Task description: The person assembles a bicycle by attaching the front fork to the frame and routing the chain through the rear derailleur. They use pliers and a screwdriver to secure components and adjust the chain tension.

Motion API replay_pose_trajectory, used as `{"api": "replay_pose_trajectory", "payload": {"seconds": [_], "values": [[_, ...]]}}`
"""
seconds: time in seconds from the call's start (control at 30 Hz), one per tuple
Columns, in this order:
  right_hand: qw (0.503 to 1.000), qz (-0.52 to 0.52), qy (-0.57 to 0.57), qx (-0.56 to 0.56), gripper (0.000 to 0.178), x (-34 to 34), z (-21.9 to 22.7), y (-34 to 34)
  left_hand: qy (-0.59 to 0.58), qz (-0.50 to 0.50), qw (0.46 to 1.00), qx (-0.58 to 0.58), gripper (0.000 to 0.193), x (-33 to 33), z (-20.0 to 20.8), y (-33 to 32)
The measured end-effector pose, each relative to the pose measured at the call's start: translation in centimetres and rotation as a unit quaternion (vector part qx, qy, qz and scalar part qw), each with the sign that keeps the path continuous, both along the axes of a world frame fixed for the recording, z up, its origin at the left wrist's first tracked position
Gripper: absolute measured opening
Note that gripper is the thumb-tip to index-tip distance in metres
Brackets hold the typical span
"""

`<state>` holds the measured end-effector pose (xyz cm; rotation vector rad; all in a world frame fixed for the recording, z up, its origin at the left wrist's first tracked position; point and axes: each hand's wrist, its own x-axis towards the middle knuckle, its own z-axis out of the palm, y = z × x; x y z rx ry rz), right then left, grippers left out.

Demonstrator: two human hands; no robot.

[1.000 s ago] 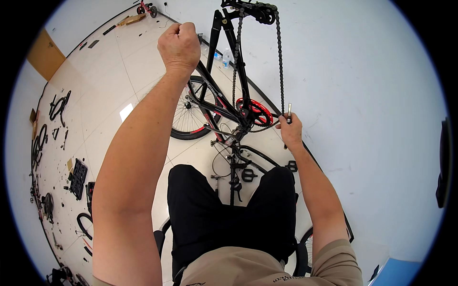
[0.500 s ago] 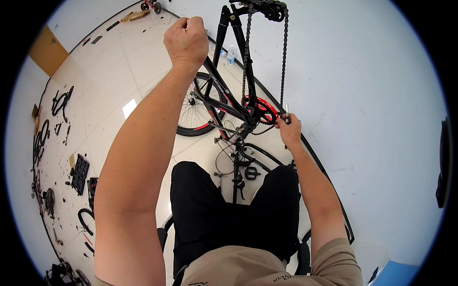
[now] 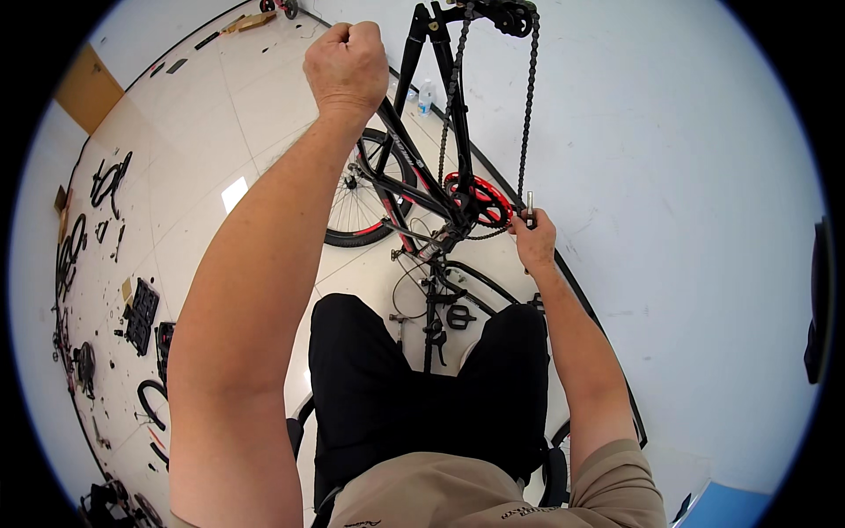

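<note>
- Left hand (image 3: 346, 70): raised, fingers curled in a fist by bike frame (image 3: 414, 154); can't tell what's inside.
- Right hand (image 3: 534, 239): fingers clamped on slim metal tool (image 3: 531, 204), just beside red chainring (image 3: 493, 191).
- Chain (image 3: 526, 132): hangs from derailleur (image 3: 515, 19) to right hand.
- Wheel (image 3: 352, 239): beyond frame.

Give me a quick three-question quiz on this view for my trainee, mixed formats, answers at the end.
1. True or false: the left hand is closed in a fist.
2. What colour is the chainring?
A) blue
B) red with black
C) yellow
3. Fill in the blank: the slim tool with a silver end is held in the ____ hand, beside the hanging chain.

Key: 1. True. 2. B. 3. Right.
</note>
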<state>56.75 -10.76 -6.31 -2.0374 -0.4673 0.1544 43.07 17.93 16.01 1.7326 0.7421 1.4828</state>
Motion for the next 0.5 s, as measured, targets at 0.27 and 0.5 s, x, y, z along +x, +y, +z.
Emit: {"api": "replay_pose_trajectory", "payload": {"seconds": [0.27, 0.5], "values": [[1.0, -0.003, -0.003, 0.006, 0.014, -0.2, -0.5, -0.4, 0.008, -0.001, 1.0, -0.002, 0.031, -0.1, -0.1, 0.2], [0.992, -0.037, 0.107, 0.052, 0.013, -1.2, -2.7, -1.7, -0.016, -0.014, 1.0, -0.015, 0.032, -0.4, 0.3, -0.5]]}}
